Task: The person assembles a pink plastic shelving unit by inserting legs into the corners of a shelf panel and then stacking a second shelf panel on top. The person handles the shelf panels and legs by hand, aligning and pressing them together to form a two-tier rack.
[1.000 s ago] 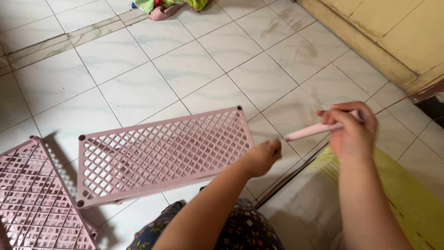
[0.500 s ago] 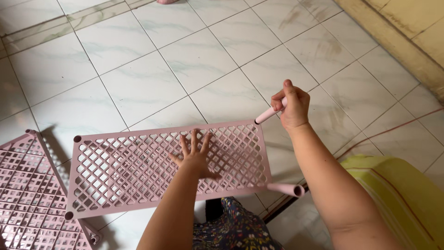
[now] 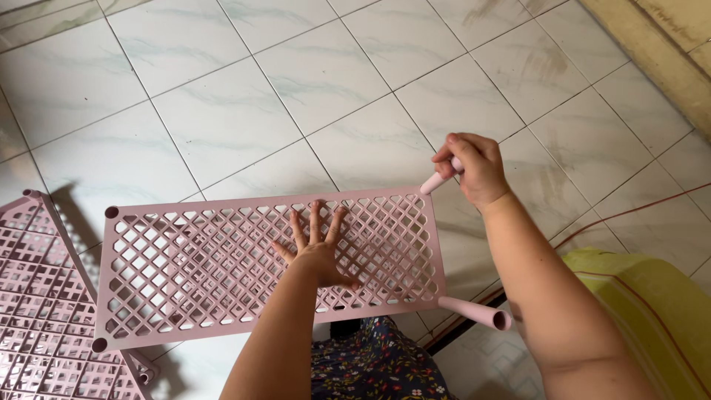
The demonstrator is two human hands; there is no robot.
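We find the pink lattice shelf panel point(image 3: 266, 263) held roughly level above the tiled floor point(image 3: 311, 67), over the person's lap. The left hand point(image 3: 317, 248) lies flat on its middle, fingers spread, gripping nothing. The right hand point(image 3: 474, 167) is closed around a short pink tube point(image 3: 437, 180), whose lower end meets the panel's far right corner. A second pink tube point(image 3: 474, 311) projects from the near right corner, lying nearly level and pointing away to the right.

Risks, as we judge them: the held tube sits at a slant to its corner socket, so pressing it could jam or split the plastic. The panel is steadied by one flat palm only; a hard push at the corner could tip it. The near tube looks loosely seated and may drop out.

The floor is pale marbled tile with dark grout and some smudging toward its far right corner. A second pink lattice panel point(image 3: 41, 311) lies at the floor's near left. A yellow-green cushion point(image 3: 644, 311) sits near right, floral cloth point(image 3: 378, 367) below, and a yellowish wall base point(image 3: 666, 52) runs along the far right edge.
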